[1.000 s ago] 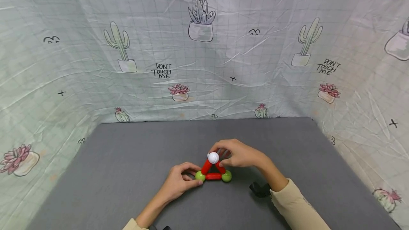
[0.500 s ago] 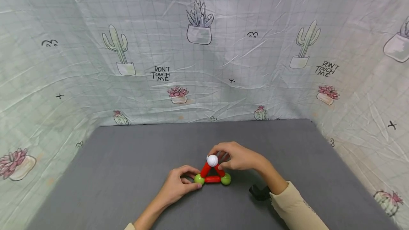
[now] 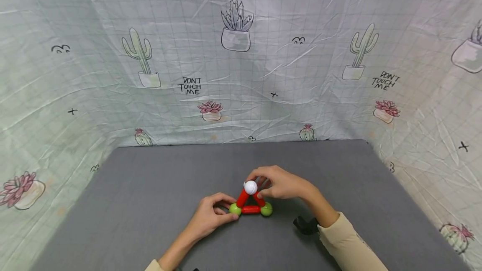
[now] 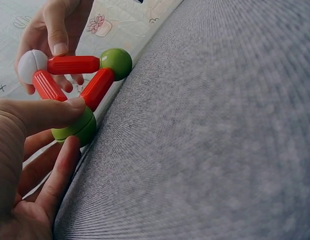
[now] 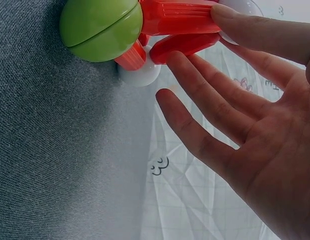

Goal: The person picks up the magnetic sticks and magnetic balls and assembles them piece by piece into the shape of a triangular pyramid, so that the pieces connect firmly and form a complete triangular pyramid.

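A triangle of red rods and balls, apparently a magnetic building toy, stands on the grey table in the head view. Its base is a red rod [image 3: 251, 209] between a left green ball [image 3: 235, 208] and a right green ball [image 3: 266, 209]. Two more rods lean up to a white ball [image 3: 250, 187]. My left hand [image 3: 211, 214] pinches the left green ball between thumb and fingers. At the top, my right hand [image 3: 282, 183] holds the structure, its thumb on the right slanting rod [image 5: 182, 19]. Behind, the right wrist view reveals another white ball [image 5: 140, 72] low on the table.
The grey table [image 3: 169, 179] reaches back to a hanging cloth [image 3: 241, 74] printed with potted plants. A black strap-like piece [image 3: 306, 226] sits by my right wrist, near the beige sleeve [image 3: 348, 241].
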Tool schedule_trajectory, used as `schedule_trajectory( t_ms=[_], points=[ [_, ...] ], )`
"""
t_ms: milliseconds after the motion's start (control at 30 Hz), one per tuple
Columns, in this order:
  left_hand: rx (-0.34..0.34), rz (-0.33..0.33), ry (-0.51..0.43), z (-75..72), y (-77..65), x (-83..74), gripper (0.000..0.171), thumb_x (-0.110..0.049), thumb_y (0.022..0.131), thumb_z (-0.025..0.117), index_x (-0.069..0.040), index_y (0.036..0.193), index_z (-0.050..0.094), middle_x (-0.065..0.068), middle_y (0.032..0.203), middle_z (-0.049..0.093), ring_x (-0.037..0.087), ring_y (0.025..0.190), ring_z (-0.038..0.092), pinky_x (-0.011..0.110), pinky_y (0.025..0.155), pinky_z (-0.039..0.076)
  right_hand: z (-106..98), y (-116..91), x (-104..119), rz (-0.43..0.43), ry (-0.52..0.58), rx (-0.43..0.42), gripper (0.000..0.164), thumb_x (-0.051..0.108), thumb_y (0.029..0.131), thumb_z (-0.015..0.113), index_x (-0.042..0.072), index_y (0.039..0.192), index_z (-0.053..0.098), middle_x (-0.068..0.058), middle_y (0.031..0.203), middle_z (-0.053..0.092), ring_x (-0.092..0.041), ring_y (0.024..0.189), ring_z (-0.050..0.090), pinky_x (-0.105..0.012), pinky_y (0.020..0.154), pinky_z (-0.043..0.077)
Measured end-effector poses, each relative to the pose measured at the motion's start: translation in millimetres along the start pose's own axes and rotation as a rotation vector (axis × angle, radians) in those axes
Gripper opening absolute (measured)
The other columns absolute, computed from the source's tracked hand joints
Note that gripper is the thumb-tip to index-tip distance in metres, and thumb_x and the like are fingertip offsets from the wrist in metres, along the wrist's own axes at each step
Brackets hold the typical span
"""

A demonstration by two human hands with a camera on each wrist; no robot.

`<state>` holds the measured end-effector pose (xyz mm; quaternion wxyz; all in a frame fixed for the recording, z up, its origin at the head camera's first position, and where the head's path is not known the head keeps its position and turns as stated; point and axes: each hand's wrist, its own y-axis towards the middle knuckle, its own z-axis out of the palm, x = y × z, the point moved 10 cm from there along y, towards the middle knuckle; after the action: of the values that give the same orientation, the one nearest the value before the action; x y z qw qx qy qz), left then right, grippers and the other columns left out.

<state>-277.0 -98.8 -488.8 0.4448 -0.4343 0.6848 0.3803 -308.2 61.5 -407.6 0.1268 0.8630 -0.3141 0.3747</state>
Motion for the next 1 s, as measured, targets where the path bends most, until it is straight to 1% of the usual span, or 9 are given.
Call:
schedule_trajectory(
  t_ms=[300,500,700,767,867,933,1000],
  points=[
    [0.001,-0.001,0.003,0.9,1.7,1.3,0.036,-0.016,0.077,0.092,-0.011,0.109,0.076,0.011,0.106,0.074,0.011,0.088,0.069,0.023,0.068,0.059,0.1,-1.2,-1.0,-0.009,0.006,0.002,0.039,0.006,0.092,0.076,0.018,0.128,0.067,-0.003,0.124,0.069,-0.020,0.108,0.068,-0.038,0.091,0.059],
    [-0.002,0.012,0.004,-0.9,3.6,0.6,0.036,-0.017,0.077,0.092,-0.011,0.109,0.076,0.012,0.106,0.075,0.012,0.090,0.069,0.023,0.069,0.059,-1.7,0.2,-0.6,-0.012,0.005,-0.004,0.039,0.005,0.092,0.076,0.018,0.128,0.068,-0.002,0.123,0.069,-0.021,0.108,0.069,-0.037,0.091,0.059],
    [-0.002,0.010,-0.003,0.0,4.2,0.8,0.037,-0.015,0.077,0.092,-0.010,0.109,0.076,0.013,0.106,0.074,0.011,0.088,0.069,0.023,0.069,0.059,-6.4,-3.6,0.5,-0.021,0.004,0.018,0.044,0.001,0.093,0.071,0.017,0.133,0.065,-0.004,0.130,0.067,-0.028,0.111,0.068,-0.043,0.093,0.059],
    [0.002,0.008,-0.006,0.2,4.2,1.2,0.038,-0.014,0.076,0.092,-0.010,0.110,0.076,0.014,0.106,0.074,0.010,0.086,0.070,0.023,0.069,0.060,-11.7,-6.5,1.5,-0.025,0.011,0.002,0.045,0.000,0.093,0.070,0.016,0.134,0.064,-0.007,0.133,0.066,-0.030,0.112,0.068,-0.046,0.094,0.059],
    [0.017,0.008,-0.022,1.5,4.7,1.1,0.039,-0.012,0.076,0.092,-0.008,0.111,0.075,0.016,0.106,0.073,0.010,0.082,0.071,0.023,0.068,0.060,-22.8,-12.3,4.1,-0.033,0.016,-0.050,0.042,0.002,0.094,0.069,0.015,0.134,0.064,-0.010,0.133,0.067,-0.031,0.111,0.069,-0.047,0.095,0.059],
    [0.023,0.009,-0.026,1.7,5.3,0.9,0.040,-0.012,0.076,0.092,-0.008,0.111,0.075,0.017,0.106,0.073,0.010,0.081,0.072,0.023,0.068,0.060,-29.2,-15.5,7.2,-0.044,0.008,-0.080,0.039,0.004,0.095,0.070,0.016,0.132,0.064,-0.011,0.131,0.067,-0.032,0.109,0.070,-0.046,0.095,0.059],
    [0.023,0.006,-0.025,1.3,5.5,1.4,0.040,-0.011,0.075,0.092,-0.008,0.111,0.075,0.017,0.106,0.073,0.010,0.080,0.072,0.023,0.067,0.060,-33.4,-17.1,10.1,-0.057,-0.003,-0.095,0.037,0.007,0.096,0.070,0.016,0.132,0.064,-0.009,0.130,0.068,-0.032,0.109,0.071,-0.043,0.095,0.059]
  ],
)
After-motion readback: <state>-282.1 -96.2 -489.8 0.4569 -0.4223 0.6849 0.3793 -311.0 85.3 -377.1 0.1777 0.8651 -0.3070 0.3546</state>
